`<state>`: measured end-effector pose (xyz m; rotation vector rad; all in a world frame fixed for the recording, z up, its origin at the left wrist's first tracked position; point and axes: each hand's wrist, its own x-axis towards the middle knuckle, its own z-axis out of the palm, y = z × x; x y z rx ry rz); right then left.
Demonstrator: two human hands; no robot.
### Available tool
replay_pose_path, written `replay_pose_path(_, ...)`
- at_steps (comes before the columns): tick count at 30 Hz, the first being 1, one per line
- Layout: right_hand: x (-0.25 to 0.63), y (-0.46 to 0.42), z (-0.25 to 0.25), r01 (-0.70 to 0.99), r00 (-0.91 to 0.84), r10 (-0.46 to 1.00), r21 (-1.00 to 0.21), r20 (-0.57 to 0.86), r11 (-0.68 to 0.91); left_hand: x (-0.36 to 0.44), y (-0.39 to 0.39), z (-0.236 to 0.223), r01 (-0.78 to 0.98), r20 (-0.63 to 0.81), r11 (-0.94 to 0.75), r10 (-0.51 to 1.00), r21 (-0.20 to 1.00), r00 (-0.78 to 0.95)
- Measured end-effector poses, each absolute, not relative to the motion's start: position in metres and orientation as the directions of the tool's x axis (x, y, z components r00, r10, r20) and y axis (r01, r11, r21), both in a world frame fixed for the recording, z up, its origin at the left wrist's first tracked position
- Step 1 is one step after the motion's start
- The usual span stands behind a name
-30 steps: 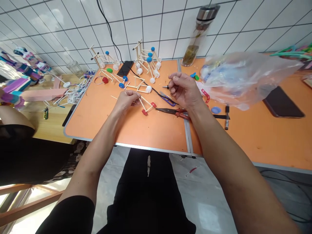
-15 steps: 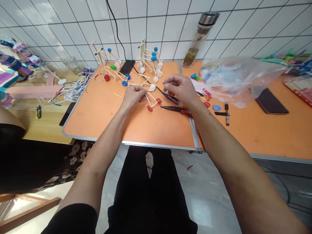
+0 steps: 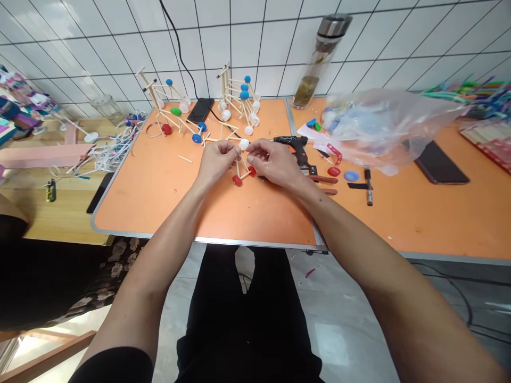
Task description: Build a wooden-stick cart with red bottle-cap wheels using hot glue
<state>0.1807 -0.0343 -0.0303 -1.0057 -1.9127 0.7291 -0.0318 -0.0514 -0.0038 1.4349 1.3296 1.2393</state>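
On the far left is a wood bench (image 3: 48, 213) with a heap of white strips (image 3: 107, 146) on it and a glass cup (image 3: 106, 108) near the wall. Next comes the orange bench (image 3: 151, 202). Two tall stick toys (image 3: 237, 98) with blue and white caps stand at its back, with a black phone (image 3: 200, 109) between them.

The left hand (image 3: 217, 162) and the right hand (image 3: 275, 162) are close together near the middle of the bench. Both pinch a small stick toy (image 3: 241, 173) with their fingertips, and it is held just above the bench. It has two red caps (image 3: 237, 181) low down and a white cap (image 3: 244, 144) on top, just above the fingers.

To the right of the hands lies a black glue gun (image 3: 289, 142). Past it are a glass bottle (image 3: 313, 64), a big clear bag (image 3: 383, 127), a black pen (image 3: 369, 186), and a black tablet (image 3: 441, 170).
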Motion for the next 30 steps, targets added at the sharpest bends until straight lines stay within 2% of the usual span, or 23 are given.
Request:
replay_pose_path(6, 0.174, -0.039, -0.034, 0.438, -0.369, 0.875, -0.772, 0.312, 0.46, -0.032, -0.054, -0.009, 0.169, 0.146, -0.145, 0.989, 0.975, 0.007)
replay_pose_path(12, 0.175, -0.042, -0.03, 0.531, -0.355, 0.886, -0.715, 0.3, 0.454, -0.031, -0.052, -0.015, 0.173, 0.211, -0.222, 0.974, 0.96, 0.082)
replay_pose_path(15, 0.176, -0.041, -0.03, 0.518, -0.359, 0.886, -0.728, 0.292, 0.45, -0.044, -0.05, -0.006, 0.19, 0.226, -0.217, 0.974, 0.957, -0.027)
replay_pose_path(19, 0.177, -0.04, -0.032, 0.489, -0.348, 0.884, -0.744, 0.313, 0.456, -0.079, -0.048, 0.011, 0.166, 0.216, -0.164, 0.901, 0.973, -0.377)
replay_pose_path(21, 0.178, -0.039, -0.033, 0.483, -0.349, 0.878, -0.74, 0.329, 0.469, -0.095, -0.047, 0.018, 0.149, 0.168, -0.112, 0.879, 0.982, -0.447)
replay_pose_path(24, 0.179, -0.038, -0.034, 0.479, -0.353, 0.869, -0.731, 0.346, 0.486, -0.104, -0.041, 0.026, 0.184, 0.149, -0.07, 0.872, 0.98, -0.466)
replay_pose_path(27, 0.18, -0.037, -0.034, 0.479, -0.346, 0.868, -0.729, 0.355, 0.489, -0.095, -0.025, 0.027, 0.265, 0.155, -0.05, 0.907, 0.963, -0.392)
replay_pose_path(30, 0.18, -0.037, -0.034, 0.482, -0.347, 0.867, -0.725, 0.357, 0.491, -0.081, -0.002, 0.018, 0.287, 0.073, 0.045, 0.92, 0.957, -0.386)
